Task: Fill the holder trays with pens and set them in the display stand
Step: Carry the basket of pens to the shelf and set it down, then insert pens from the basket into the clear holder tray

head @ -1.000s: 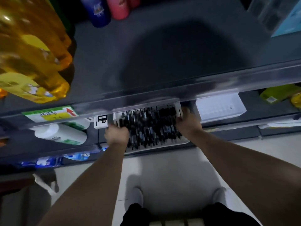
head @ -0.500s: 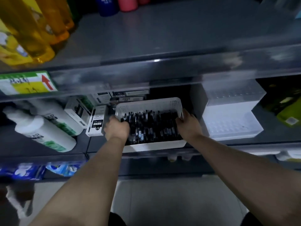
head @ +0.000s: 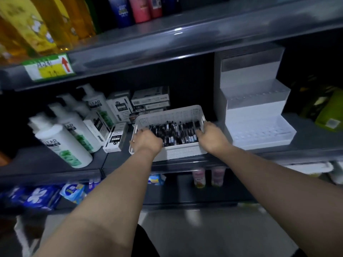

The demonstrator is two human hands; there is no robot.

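Gripping the basket (head: 183, 152) by its 2 ends, left hand (head: 146, 140) and right hand (head: 211, 138) curled over the rims. Full of pens (head: 174, 132), at shelf (head: 306, 143) front, just beside the stand (head: 259, 127). Likely staging stock; next, pinching pens out singly.

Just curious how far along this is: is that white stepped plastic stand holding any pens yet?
Empty. The white stepped plastic stand shows only bare tiers; the visible black pens lie in the white perforated basket beside it.

Left hand (head: 146, 141): fingers hidden inside white perforated plastic basket (head: 169, 114); black pens (head: 176, 132) too blurred to count. Green-yellow shelf label (head: 50, 67) text unreadable. Tall yellow bottles (head: 27, 25) cut off at top-left edge.
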